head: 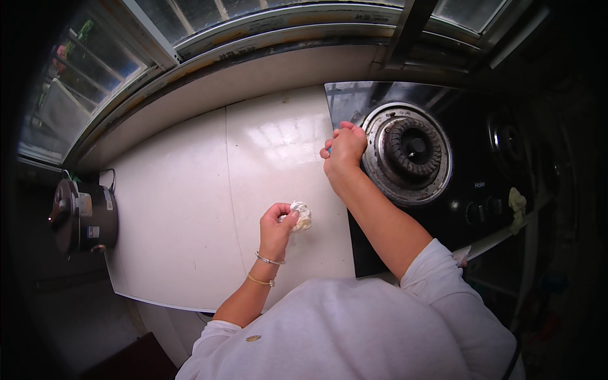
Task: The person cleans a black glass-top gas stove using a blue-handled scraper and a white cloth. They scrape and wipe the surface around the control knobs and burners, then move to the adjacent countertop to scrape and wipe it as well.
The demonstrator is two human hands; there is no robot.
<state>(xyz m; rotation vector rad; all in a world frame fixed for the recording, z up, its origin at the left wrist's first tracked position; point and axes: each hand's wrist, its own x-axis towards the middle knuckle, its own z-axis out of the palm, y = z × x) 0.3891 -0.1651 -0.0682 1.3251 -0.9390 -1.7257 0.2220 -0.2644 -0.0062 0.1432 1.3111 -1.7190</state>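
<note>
Crumpled white tissue or cloth (301, 218) with yellowish stains is pinched between the thumb and fingers of my left hand (277, 222), held above the white tiled counter (190, 199). My right hand (349, 145) is closed at the left edge of the black glass gas hob (344, 97), beside the burner's metal drip ring (375, 164). A small blue piece (330, 149) shows between its fingers; the hand hides most of this object, so its kind is unclear. The heavy cast burner (414, 145) carries dark grime.
A dark electric cooker (90, 216) stands at the counter's left end. Behind the counter run a tiled ledge (294, 71) and barred windows with rusty frames (285, 23). A pale yellow-green cloth (517, 209) drapes over the hob's front edge, near the control knobs (475, 213). A second burner (508, 137) lies farther right.
</note>
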